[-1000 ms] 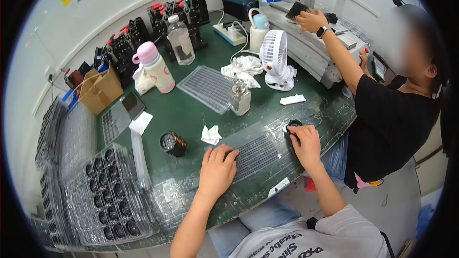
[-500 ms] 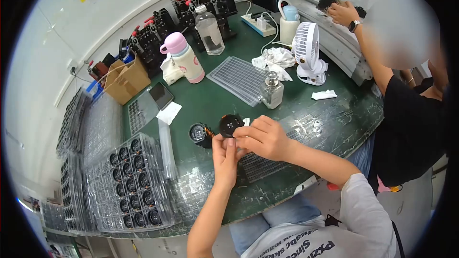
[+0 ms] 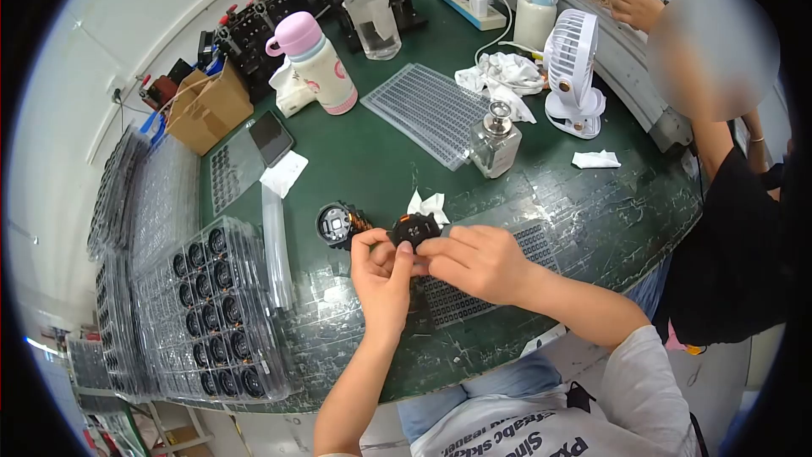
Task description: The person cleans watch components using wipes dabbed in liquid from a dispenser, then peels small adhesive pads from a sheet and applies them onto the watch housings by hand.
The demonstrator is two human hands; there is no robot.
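A round black watch-like case (image 3: 415, 227) with orange marks on its edge is held up in front of me. My left hand (image 3: 382, 281) is closed on it from below, the thumb against its face. My right hand (image 3: 484, 264) has its fingers drawn together at the lower right edge of the case; whether they also pinch something small is hidden. Just left of my hands, a second round black watch-like piece (image 3: 337, 225) rests on the green table (image 3: 338, 171). Partly under my right hand and forearm lies a sheet of small parts (image 3: 463, 303).
Clear trays of round black parts (image 3: 222, 313) stand at the left. Behind my hands are a glass dispenser bottle (image 3: 496, 148), another part sheet (image 3: 423, 110), a fan (image 3: 572, 63), a pink-lidded flask (image 3: 317, 68) and a phone (image 3: 271, 139). A co-worker's hand (image 3: 634, 5) is at the upper right.
The view has shifted, so the table items appear displaced. The case in my hands has tilted, showing more of its orange edge, and my right fingers have moved lower along its rim.
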